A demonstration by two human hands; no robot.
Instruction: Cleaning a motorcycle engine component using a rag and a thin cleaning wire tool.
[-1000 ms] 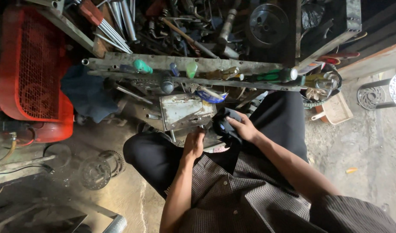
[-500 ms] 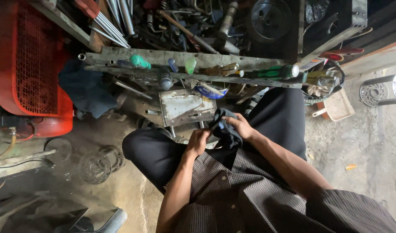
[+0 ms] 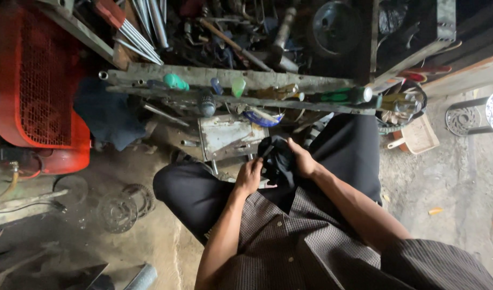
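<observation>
Left hand [image 3: 250,176] and right hand [image 3: 301,159] both clenched round crumpled black cloth [image 3: 278,158] over lap (dented grey metal box [image 3: 227,137] just beyond).

Two hands, the left hand [image 3: 250,176] and the right hand [image 3: 301,159], share one dark cloth [image 3: 279,159]. One red mesh-fronted machine [image 3: 37,91] stands at the left. Two round metal discs [image 3: 117,212] lie on the floor. Three green-handled screwdrivers [image 3: 176,81] rest in one rack [image 3: 268,80]. One white scoop [image 3: 416,137] lies at the right.
</observation>
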